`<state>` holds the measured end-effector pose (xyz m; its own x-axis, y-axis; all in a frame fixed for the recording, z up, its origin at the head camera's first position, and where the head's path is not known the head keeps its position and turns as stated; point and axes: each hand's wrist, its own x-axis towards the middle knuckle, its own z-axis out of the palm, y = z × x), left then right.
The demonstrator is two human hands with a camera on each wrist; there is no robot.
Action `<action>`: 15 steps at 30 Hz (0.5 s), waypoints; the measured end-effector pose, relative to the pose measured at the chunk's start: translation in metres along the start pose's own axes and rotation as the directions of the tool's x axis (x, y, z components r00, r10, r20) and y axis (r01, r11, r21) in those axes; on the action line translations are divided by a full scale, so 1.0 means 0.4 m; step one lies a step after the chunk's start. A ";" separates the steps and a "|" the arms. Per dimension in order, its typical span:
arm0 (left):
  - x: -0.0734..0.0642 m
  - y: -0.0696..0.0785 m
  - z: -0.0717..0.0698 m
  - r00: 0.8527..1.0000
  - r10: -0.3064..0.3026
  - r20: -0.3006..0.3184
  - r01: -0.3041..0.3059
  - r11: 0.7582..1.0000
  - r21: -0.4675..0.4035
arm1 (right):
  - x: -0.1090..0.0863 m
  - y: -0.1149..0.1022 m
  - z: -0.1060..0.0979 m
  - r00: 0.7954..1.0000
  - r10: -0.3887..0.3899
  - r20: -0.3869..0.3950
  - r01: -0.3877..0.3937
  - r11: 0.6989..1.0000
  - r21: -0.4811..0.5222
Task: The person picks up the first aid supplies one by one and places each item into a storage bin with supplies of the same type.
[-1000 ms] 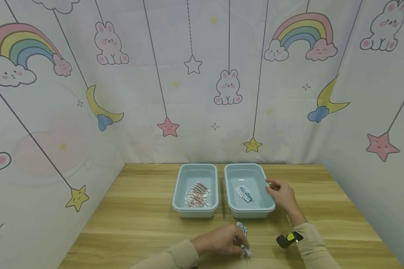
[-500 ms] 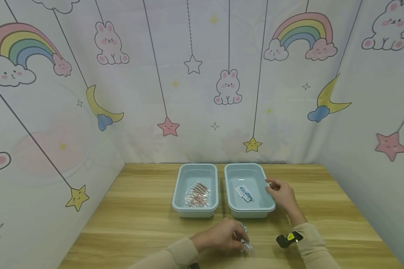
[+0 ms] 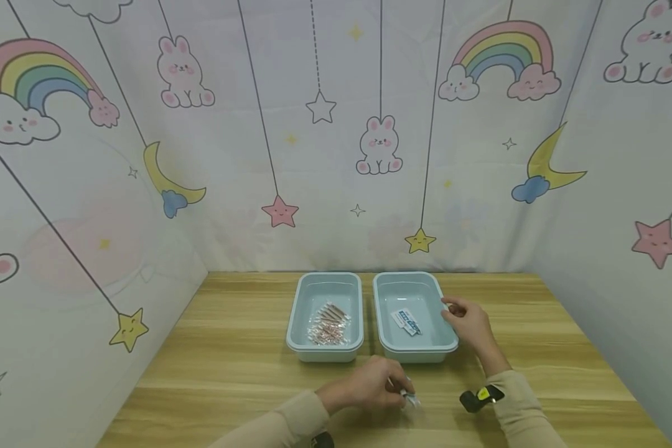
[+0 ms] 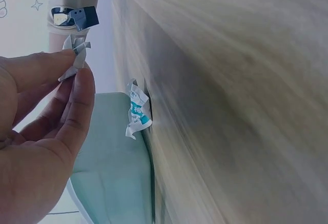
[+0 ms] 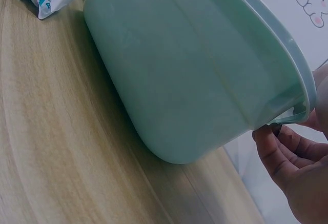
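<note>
My left hand (image 3: 374, 384) pinches a crumpled white wrapper (image 4: 76, 59) between thumb and fingertips, above the wooden table. A second crumpled wrapper, white with blue-green print (image 4: 137, 110), lies on the table by the bin's near side; in the head view the left hand mostly covers it. With thumb and fingers, my right hand (image 3: 469, 323) grips the right rim of the right light-blue plastic bin (image 3: 419, 356). Inside that bin lie a few flat white-and-blue packets (image 3: 407, 322).
Left of it stands a matching light-blue bin (image 3: 329, 356), holding a pile of thin reddish-brown sticks with white tips (image 3: 330, 325). A narrow gap parts the two bins. Printed fabric walls (image 3: 336, 236) enclose the wooden table (image 3: 246, 386) at the back and sides.
My left hand has lifted the wrapper slightly and moved a little away from me, covering more of the second wrapper. My right hand stays on the bin's rim.
</note>
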<state>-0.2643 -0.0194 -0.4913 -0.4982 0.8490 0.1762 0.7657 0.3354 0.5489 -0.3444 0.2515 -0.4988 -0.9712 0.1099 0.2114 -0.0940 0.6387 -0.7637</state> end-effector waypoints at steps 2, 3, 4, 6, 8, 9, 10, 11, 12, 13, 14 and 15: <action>0.000 0.001 0.000 1.000 -0.013 0.000 0.013 1.000 -0.012 | 0.000 0.001 0.000 1.000 -0.004 0.001 0.004 1.000 -0.003; 0.000 0.001 0.000 1.000 -0.016 -0.002 0.016 1.000 -0.012 | 0.000 0.001 0.000 1.000 -0.004 0.001 0.004 1.000 -0.004; 0.000 0.002 0.000 1.000 -0.017 -0.006 0.017 1.000 -0.011 | 0.001 0.001 0.000 1.000 -0.005 0.001 0.005 1.000 -0.004; 0.001 0.002 0.000 1.000 -0.017 -0.013 0.017 1.000 -0.011 | 0.001 0.000 0.000 1.000 -0.004 0.001 0.004 1.000 -0.006; 0.002 0.002 -0.001 1.000 -0.021 -0.018 0.021 1.000 -0.010 | 0.001 -0.001 -0.001 1.000 -0.002 0.000 0.002 1.000 -0.006; 0.002 0.002 -0.002 0.999 -0.024 -0.022 0.023 1.000 -0.008 | 0.000 -0.002 -0.001 1.000 -0.001 0.001 0.001 1.000 -0.006; 0.002 0.003 -0.003 0.999 -0.024 -0.026 0.024 1.000 -0.006 | 0.000 -0.003 -0.002 1.000 0.000 0.002 0.000 1.000 -0.007; 0.002 0.003 -0.004 0.999 -0.026 -0.030 0.026 1.000 -0.001 | -0.001 -0.004 -0.002 1.000 0.000 0.004 0.000 1.000 -0.007; 0.002 0.004 -0.005 0.999 -0.025 -0.034 0.025 1.000 0.004 | -0.001 -0.005 -0.002 1.000 0.001 0.003 -0.001 1.000 -0.005; 0.002 0.004 -0.006 0.999 -0.022 -0.039 0.022 1.000 0.009 | -0.001 -0.005 -0.003 1.000 0.003 0.005 -0.003 1.000 -0.004; 0.002 0.004 -0.007 0.999 -0.022 -0.043 0.023 1.000 0.010 | -0.002 -0.006 -0.003 1.000 0.006 0.007 -0.005 1.000 -0.003; 0.003 0.003 -0.007 0.999 -0.020 -0.047 0.021 1.000 0.013 | -0.002 -0.007 -0.003 1.000 0.007 0.009 -0.007 1.000 -0.003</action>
<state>-0.2652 -0.0192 -0.4882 -0.5319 0.8221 0.2029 0.7603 0.3582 0.5418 -0.3430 0.2507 -0.4962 -0.9737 0.1076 0.2008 -0.0867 0.6401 -0.7634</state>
